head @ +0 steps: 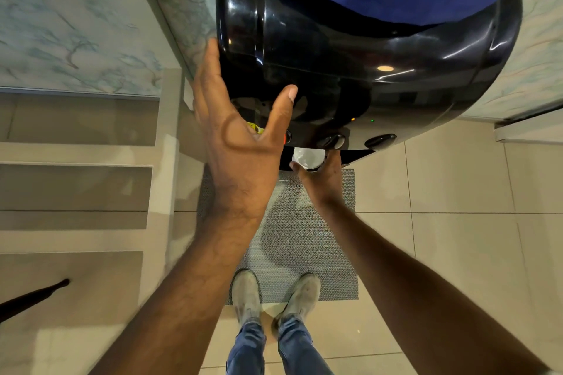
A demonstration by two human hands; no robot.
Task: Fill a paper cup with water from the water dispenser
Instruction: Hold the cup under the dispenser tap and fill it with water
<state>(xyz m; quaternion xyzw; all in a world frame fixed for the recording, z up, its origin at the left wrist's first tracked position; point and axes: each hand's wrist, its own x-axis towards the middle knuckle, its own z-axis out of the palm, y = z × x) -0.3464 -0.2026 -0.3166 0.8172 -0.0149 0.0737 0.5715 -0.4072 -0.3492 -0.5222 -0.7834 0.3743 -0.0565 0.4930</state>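
Our right hand [323,175] grips the white paper cup [308,158] under the glossy black water dispenser [350,64]; our left hand [240,143], fingers spread and holding nothing, rests against its front.

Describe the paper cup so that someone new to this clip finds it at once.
Start at the glossy black water dispenser filling the upper frame. Under its front edge, below the row of round dark taps, the right hand holds the paper cup. It is the only small white round-rimmed thing there.
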